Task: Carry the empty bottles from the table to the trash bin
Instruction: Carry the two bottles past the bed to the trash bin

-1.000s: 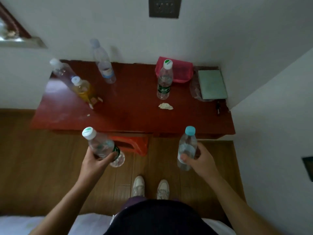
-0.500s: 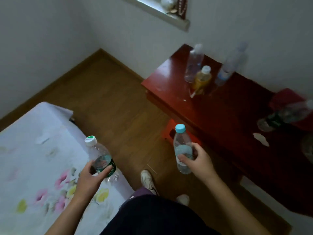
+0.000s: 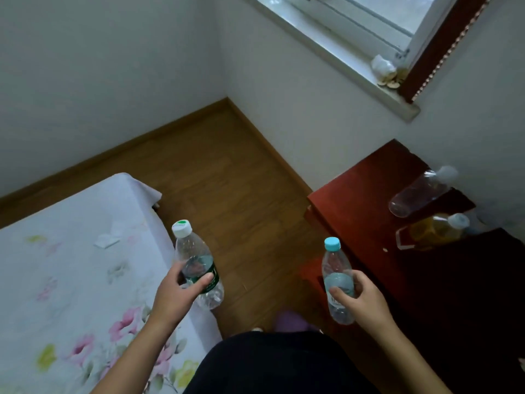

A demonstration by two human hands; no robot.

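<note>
View has swung off the table (image 3: 355, 200); left hand (image 3: 176, 297) and right hand (image 3: 366, 302) each clench a bottle (image 3: 196, 263), no bin seen yet.

Green-label bottle (image 3: 196, 263): clear thin plastic, glossy, crinkled near base; matt white plastic cap with green top. Blue-cap bottle (image 3: 336, 280): clear smooth plastic, pale printed film label, matt cap. Worktop (image 3: 369, 200), 3 o'clock: dark red lacquered wood, glossy. On it, two more clear plastic bottles (image 3: 417, 194), blurred. Floor (image 3: 227, 177): brown wood-look planks, satin sheen. Bed (image 3: 71, 265), 8 o'clock: matt white cloth, floral print. Walls (image 3: 99, 66): matt pale paint. Window sill (image 3: 341, 52), 1 o'clock: smooth, pale.
</note>
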